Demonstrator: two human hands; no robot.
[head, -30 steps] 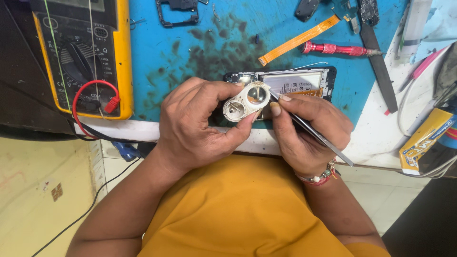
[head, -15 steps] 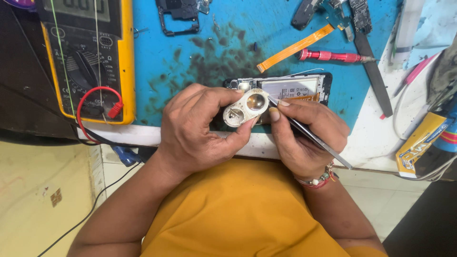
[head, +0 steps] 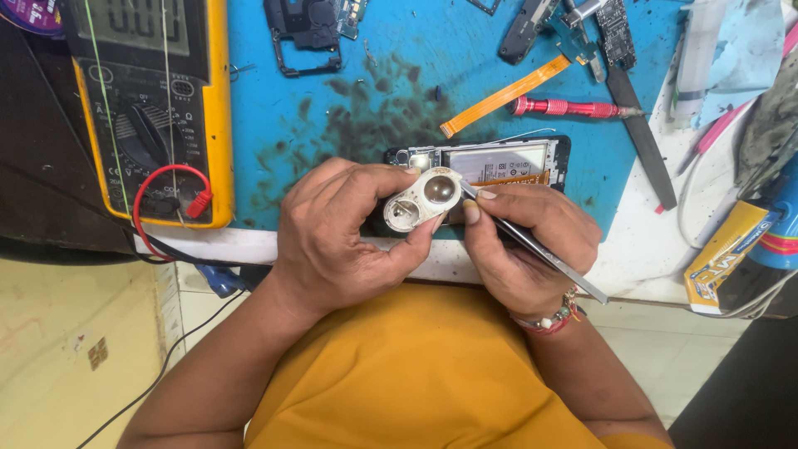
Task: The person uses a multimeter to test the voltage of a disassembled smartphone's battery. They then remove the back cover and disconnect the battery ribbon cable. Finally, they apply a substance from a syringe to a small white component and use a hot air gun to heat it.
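My left hand (head: 341,241) pinches a small silver oval camera-lens cover (head: 422,199) with two round openings, thumb below and fingers above. My right hand (head: 524,245) grips thin metal tweezers (head: 540,249), whose tip touches the right end of the cover. Just behind both hands an opened phone (head: 499,162) lies on the blue work mat (head: 374,91), its white battery and an orange flex strip showing.
A yellow multimeter (head: 150,108) with a red lead lies at the left. A black phone frame part (head: 303,29), an orange flex cable (head: 503,96), a red-handled screwdriver (head: 565,106), a black pry tool (head: 640,145) and a yellow tube box (head: 727,249) lie around.
Both hands keep their grip on the cover and the tweezers. The view has shifted slightly; the hands and parts stay almost where they were.
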